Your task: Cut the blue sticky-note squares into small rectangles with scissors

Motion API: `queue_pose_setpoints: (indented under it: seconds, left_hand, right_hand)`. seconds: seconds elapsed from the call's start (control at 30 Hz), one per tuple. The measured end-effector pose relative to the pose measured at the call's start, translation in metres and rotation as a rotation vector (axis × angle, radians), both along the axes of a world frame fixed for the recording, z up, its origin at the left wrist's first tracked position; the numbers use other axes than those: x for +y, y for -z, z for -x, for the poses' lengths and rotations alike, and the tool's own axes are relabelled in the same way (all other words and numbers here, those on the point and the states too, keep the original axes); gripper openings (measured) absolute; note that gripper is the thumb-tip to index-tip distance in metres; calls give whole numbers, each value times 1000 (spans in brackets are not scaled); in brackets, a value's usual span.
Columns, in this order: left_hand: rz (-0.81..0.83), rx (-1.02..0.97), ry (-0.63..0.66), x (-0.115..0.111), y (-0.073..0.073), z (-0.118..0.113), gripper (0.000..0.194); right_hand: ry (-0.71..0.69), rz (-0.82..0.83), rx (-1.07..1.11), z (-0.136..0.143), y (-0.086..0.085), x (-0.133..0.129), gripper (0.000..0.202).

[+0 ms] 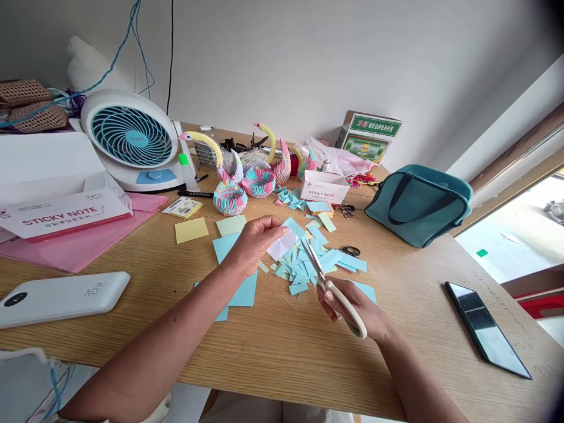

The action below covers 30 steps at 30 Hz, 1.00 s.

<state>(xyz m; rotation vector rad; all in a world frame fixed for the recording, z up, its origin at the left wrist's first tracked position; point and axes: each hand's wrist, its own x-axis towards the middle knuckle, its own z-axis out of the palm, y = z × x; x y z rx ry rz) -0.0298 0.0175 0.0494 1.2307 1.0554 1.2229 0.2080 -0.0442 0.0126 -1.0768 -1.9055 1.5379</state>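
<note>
My left hand (259, 238) pinches a small blue paper piece (294, 227) between thumb and fingers, above the table's middle. White-handled scissors (325, 284) are in my right hand (350, 305), their metal blades pointing up and left, close to the right of the held paper. Beneath the blades lies a loose pile of cut blue paper pieces (302, 270). A whitish paper (282, 244) shows just below my left fingertips. Larger blue sheets (244, 291) lie partly hidden under my left wrist. A yellow note pad (191, 230) rests farther left.
Folded-paper swans (259, 183) and a small sticky note box (325, 187) stand behind the pile. Black-handled scissors (351, 251) lie right of it. Around are a fan (132, 138), white power bank (66, 298), teal bag (418, 205) and phone (487, 329).
</note>
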Motion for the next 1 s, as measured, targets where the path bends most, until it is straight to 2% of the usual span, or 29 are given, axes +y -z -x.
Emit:
queue_pose_setpoints:
  seconds: [0.17, 0.43, 0.53, 0.73, 1.0]
  left_hand:
    - [-31, 30, 84, -6, 3, -6, 28]
    - [-118, 166, 117, -7, 11, -13, 21]
    - [-82, 140, 142, -7, 9, -12, 21]
    - [107, 35, 218, -8, 11, -13, 26]
    - [26, 111, 216, -9, 13, -17, 23]
  right_hand:
    - [14, -11, -21, 0, 1, 0, 53]
    - [15, 5, -61, 1, 1, 1, 55]
    - [5, 15, -56, 0, 1, 1, 55]
    - [-1, -3, -122, 1, 1, 2, 59]
    - [28, -5, -103, 4, -2, 0, 58]
